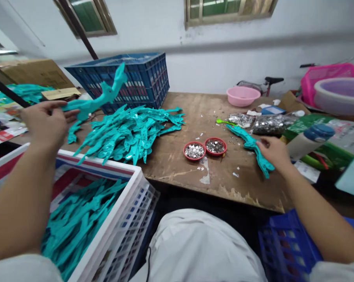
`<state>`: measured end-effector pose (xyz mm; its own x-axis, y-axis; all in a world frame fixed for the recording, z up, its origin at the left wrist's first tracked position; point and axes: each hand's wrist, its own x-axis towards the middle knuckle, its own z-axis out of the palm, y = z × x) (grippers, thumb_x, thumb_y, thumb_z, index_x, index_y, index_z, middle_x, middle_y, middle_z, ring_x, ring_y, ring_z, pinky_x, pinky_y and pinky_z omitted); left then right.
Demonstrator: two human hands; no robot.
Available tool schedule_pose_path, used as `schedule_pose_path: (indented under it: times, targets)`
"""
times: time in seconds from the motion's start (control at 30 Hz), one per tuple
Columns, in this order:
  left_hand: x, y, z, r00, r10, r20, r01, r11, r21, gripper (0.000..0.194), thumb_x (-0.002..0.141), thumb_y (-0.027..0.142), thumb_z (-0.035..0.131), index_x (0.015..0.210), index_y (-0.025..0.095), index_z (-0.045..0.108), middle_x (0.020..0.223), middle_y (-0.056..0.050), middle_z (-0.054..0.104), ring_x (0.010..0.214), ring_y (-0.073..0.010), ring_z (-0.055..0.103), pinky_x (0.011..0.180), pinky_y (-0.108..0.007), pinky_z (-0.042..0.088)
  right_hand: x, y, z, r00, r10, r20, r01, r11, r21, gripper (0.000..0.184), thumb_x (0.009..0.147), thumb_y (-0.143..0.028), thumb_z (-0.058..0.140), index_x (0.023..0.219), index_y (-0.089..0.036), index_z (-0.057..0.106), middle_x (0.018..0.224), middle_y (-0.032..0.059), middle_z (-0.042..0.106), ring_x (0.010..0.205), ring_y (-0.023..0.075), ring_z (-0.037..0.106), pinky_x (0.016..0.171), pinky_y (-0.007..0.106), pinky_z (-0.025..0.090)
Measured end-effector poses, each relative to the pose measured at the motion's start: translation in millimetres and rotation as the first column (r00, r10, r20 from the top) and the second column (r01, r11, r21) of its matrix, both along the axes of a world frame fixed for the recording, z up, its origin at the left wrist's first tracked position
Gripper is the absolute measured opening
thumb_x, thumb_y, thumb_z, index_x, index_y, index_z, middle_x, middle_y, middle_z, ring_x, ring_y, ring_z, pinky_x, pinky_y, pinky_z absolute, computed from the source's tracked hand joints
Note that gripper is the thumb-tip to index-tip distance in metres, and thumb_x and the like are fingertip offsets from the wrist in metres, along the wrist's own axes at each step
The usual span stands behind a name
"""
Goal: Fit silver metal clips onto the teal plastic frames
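Note:
My left hand is closed on one end of a long teal plastic piece, raised above the table's left side. My right hand pinches a second teal plastic piece, low over the table's right side; whether it touches the wood I cannot tell. Between the hands lies a heap of similar teal pieces. Two small red dishes, a left one and a right one, contain small shiny silvery bits. More teal pieces fill a white crate below my left arm.
A blue crate stands behind the heap. To the right are a pink basin, bags of silvery bits, a green spoon-like tool, a blue-capped bottle and a phone. Another blue crate sits below the table edge.

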<state>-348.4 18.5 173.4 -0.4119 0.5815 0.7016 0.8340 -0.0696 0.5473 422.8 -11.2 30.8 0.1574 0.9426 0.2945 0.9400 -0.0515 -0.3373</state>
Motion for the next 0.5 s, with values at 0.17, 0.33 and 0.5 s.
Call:
schedule_pose_path:
  times: [0.17, 0.33, 0.5]
  targets:
    - [101.2, -100.0, -10.7, 0.944, -0.330, 0.017, 0.330, 0.939, -0.094, 0.045, 0.095, 0.062, 0.070, 0.112, 0.027, 0.091, 0.100, 0.005, 0.093, 0.117, -0.0405, 0.101, 0.112, -0.072, 0.083, -87.9, -55.8, 61.1, 0.970, 0.048, 0.239, -0.094, 0.978, 0.185, 0.119, 0.105, -0.056, 0.106, 0.202, -0.015, 0.049, 0.210, 0.0325, 0.038, 0.192, 0.0650, 0.034, 0.156, 0.086, 0.024]
    - [168.0, -137.1, -48.2, 0.722, -0.538, 0.434, 0.685, 0.643, -0.343, 0.023, 0.092, 0.054, 0.093, 0.100, 0.033, 0.096, 0.106, 0.003, 0.098, 0.107, -0.0420, 0.101, 0.111, -0.070, 0.086, -151.5, -83.4, 57.4, 0.854, 0.395, 0.339, -0.358, 0.919, -0.167, 0.093, 0.113, -0.040, 0.091, 0.198, -0.021, 0.056, 0.195, 0.0295, 0.062, 0.189, 0.0645, 0.045, 0.150, 0.089, 0.033]
    - [157.0, -121.1, -105.0, 0.529, -0.783, 0.326, 0.786, 0.307, -0.537, 0.025, 0.111, 0.053, 0.078, 0.107, 0.040, 0.098, 0.139, -0.003, 0.100, 0.133, -0.0401, 0.098, 0.116, -0.056, 0.084, -134.9, -86.4, -4.0, 0.818, 0.492, 0.296, -0.185, 0.714, -0.675, 0.042, 0.116, -0.025, 0.064, 0.149, -0.018, 0.089, 0.134, 0.0255, 0.094, 0.126, 0.0473, 0.091, 0.103, 0.053, 0.071]
